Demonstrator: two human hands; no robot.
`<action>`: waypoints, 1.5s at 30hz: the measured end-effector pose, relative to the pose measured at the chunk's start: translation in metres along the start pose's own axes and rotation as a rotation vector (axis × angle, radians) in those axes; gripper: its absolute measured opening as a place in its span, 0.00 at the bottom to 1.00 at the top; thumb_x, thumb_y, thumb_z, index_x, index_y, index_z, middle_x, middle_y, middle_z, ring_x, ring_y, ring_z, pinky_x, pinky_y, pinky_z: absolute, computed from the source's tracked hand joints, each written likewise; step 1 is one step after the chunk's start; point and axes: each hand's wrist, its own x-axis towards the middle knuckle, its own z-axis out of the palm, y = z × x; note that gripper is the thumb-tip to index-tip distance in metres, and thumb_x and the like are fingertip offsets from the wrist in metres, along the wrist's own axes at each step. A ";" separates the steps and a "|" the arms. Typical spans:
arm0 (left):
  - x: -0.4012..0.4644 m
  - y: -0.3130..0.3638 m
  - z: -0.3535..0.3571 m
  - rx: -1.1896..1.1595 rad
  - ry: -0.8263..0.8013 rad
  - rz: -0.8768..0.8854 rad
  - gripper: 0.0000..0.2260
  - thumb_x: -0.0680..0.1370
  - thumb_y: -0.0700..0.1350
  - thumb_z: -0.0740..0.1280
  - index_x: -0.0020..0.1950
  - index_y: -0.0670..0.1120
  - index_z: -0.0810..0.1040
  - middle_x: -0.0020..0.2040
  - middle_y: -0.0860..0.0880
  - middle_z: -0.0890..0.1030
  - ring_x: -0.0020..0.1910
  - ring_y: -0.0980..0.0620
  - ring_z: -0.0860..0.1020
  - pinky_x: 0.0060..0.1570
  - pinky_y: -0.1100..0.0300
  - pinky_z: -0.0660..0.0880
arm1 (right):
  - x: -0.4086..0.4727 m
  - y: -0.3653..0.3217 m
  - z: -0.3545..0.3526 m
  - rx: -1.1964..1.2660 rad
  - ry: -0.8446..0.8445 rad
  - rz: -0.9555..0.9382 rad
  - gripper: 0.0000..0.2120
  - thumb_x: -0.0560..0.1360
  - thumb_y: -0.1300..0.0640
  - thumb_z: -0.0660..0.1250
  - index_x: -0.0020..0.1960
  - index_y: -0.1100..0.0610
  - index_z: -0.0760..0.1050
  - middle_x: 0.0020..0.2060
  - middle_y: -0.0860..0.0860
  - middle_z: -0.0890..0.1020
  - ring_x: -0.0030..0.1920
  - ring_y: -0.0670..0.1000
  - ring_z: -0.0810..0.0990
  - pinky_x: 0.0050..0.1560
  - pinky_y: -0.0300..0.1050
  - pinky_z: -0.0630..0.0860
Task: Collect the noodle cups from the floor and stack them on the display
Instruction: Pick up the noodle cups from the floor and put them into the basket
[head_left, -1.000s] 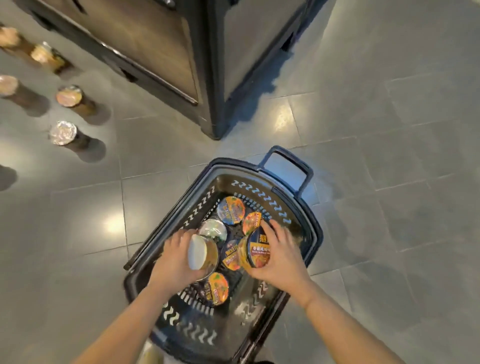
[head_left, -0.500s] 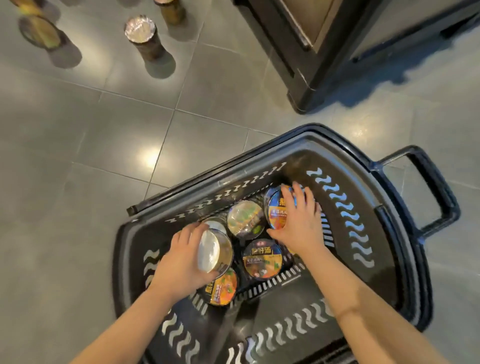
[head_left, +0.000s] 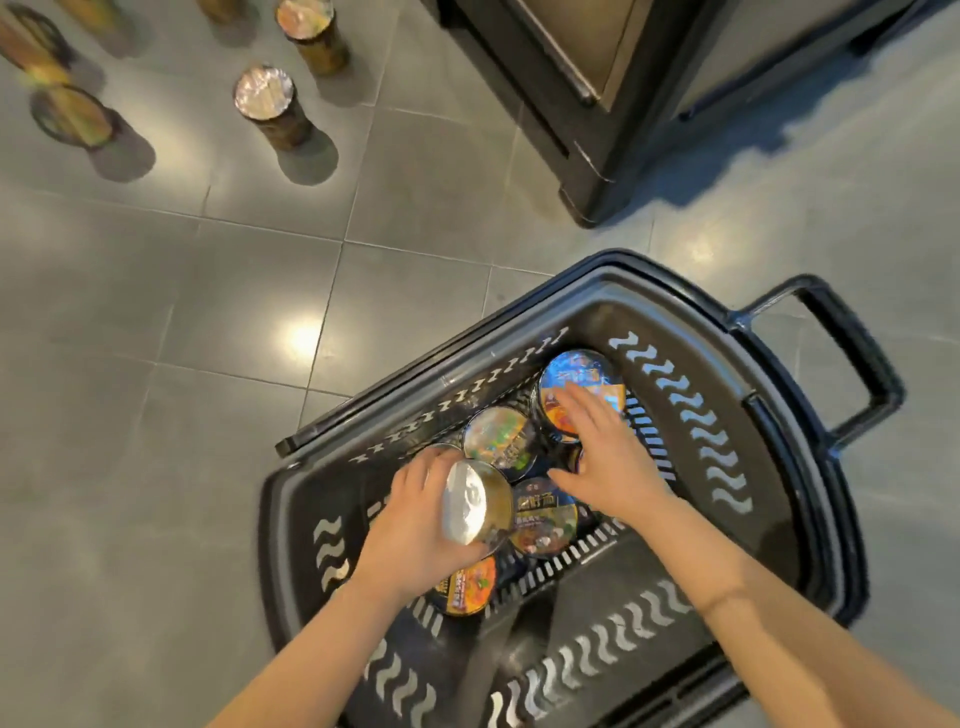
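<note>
- Basket: a black perforated shopping basket on the grey tiled floor, its handle pointing to the upper right. It holds several noodle cups standing upright, lids up.
- Left hand: fingers curled round a tipped cup, clamped on its side wall. This cup lies tilted; its long axis runs roughly level, with the pale foil end turned toward the camera and to the left. Which end that is cannot be told for certain.
- Right hand: fingers spread apart and nearly straight, resting on the lid of the blue cup at the far end of the basket. No grip is visible.
- Other cups in the basket: a silver-lidded cup, a dark cup and an orange cup, all with long axes vertical.
- Floor cups: stacks stand upright at the upper left, well apart from the basket; some are blurred.
- Display: a dark cabinet at the top; its shelves are out of view.
- Progress (judgement): collection appears partly done, since several cups sit in the basket while others stand on the floor. Nothing shows any cup stacked on the display, so that stage appears to remain in full.
</note>
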 end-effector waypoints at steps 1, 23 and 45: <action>0.000 0.008 -0.007 -0.002 -0.014 0.012 0.44 0.65 0.58 0.77 0.74 0.54 0.58 0.72 0.56 0.60 0.72 0.53 0.59 0.67 0.56 0.65 | -0.015 -0.008 -0.006 0.039 -0.062 -0.034 0.47 0.69 0.46 0.74 0.79 0.50 0.50 0.78 0.50 0.55 0.77 0.51 0.52 0.76 0.55 0.55; 0.067 0.070 -0.094 0.423 0.184 0.417 0.35 0.73 0.52 0.68 0.76 0.40 0.61 0.73 0.39 0.66 0.71 0.39 0.66 0.67 0.39 0.67 | -0.112 -0.044 -0.032 0.221 0.198 0.519 0.53 0.63 0.37 0.74 0.77 0.45 0.45 0.64 0.47 0.61 0.64 0.54 0.70 0.52 0.49 0.76; 0.091 0.031 -0.068 0.577 0.322 0.277 0.33 0.72 0.49 0.71 0.73 0.39 0.64 0.53 0.41 0.77 0.48 0.41 0.77 0.45 0.47 0.76 | -0.026 0.035 0.046 -0.224 0.109 0.783 0.58 0.65 0.37 0.75 0.77 0.54 0.39 0.75 0.54 0.55 0.71 0.56 0.63 0.62 0.51 0.71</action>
